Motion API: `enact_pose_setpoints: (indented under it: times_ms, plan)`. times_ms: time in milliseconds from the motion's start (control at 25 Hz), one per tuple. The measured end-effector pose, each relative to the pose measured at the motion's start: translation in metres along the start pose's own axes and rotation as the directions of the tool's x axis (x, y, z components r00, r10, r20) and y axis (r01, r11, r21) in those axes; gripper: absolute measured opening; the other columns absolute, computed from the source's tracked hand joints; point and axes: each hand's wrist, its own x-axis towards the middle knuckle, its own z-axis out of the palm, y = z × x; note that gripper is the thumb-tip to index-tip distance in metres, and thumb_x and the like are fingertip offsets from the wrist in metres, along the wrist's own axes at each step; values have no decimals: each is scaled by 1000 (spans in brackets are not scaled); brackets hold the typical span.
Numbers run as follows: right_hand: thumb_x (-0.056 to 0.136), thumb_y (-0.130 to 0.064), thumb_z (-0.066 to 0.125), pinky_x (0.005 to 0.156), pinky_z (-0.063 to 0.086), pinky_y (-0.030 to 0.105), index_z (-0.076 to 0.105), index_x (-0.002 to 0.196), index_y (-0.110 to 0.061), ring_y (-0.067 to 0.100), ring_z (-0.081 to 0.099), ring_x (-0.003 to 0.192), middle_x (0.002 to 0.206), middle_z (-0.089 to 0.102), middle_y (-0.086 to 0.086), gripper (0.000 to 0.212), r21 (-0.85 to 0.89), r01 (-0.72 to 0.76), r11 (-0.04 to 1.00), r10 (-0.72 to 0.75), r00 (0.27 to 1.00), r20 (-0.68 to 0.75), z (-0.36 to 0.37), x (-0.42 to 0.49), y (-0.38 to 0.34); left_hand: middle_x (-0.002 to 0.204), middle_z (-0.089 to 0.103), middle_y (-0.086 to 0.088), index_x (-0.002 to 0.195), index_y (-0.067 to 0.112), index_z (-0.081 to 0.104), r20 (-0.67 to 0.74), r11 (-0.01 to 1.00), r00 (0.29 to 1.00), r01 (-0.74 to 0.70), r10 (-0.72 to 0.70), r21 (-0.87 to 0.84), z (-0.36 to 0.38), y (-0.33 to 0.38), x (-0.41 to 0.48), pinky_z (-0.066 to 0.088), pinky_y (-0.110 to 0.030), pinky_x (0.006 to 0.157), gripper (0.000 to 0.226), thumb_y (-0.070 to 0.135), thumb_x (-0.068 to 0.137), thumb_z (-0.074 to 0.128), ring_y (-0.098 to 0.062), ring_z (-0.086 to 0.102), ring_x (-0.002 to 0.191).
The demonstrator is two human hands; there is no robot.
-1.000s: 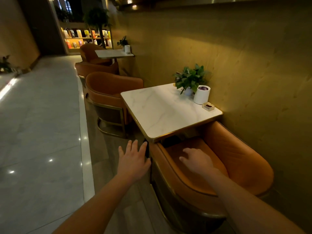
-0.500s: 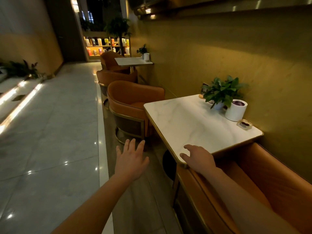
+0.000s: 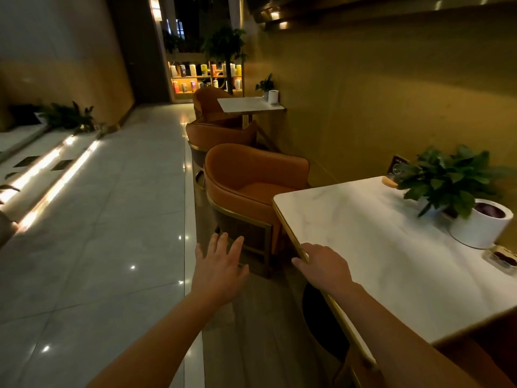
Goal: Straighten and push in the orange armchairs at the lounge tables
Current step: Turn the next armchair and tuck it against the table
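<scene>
- The near armchair, over whose seat the right hand was held a second ago, has dropped out of view below the frame; only a sliver of orange (image 3: 475,359) is left at the lower right, under the marble table (image 3: 363,233).
- The right hand (image 3: 326,266) has been brought up to the table's gold-trimmed edge, where it is laid with fingers loosely curled and nothing gripped.
- The left hand (image 3: 219,268) is held out flat with fingers spread and empty, pointed toward the next orange armchair (image 3: 246,177).
- That armchair is seen at the table's far side, its seat facing the table and angled slightly, apparently not fully pushed in.
- Two further orange chairs (image 3: 221,133) are seen at the far table (image 3: 249,104).
- The near chair is judged finished; the far-side chair is likely next to be squared and pushed.
</scene>
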Motion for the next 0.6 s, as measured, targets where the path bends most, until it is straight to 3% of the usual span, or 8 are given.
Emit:
enact_pose_setpoints:
  times_ms: [80, 280, 600]
  plan:
    - [97, -54, 48, 82, 50, 30, 58, 120, -28, 18, 65, 101, 109, 65, -5, 37, -4, 24, 1000, -24, 1000, 2, 6, 39, -21, 166, 9, -7, 155, 35, 8, 6, 1000, 1000, -9, 9, 7, 0, -28, 36, 3, -61, 121, 67, 58, 99, 33, -29, -2, 153]
    - [97, -55, 48, 94, 51, 35, 50, 139, -28, 19, 61, 115, 130, 62, -4, 50, -12, 4, 1000, -5, 1000, -25, 40, 146, -92, 166, 10, -8, 155, 34, 8, 11, 999, 999, -36, 36, 8, 0, -125, 133, 2, -61, 121, 68, 60, 98, 34, -30, -1, 153]
    - [96, -56, 48, 93, 51, 34, 54, 132, -29, 16, 60, 113, 126, 63, -6, 46, 43, -51, 998, 54, 997, -50, 79, 285, -207, 165, 12, -11, 156, 31, 9, 60, 988, 987, -150, 149, 24, -19, -263, 282, 2, -61, 119, 70, 56, 98, 38, -32, 1, 153]
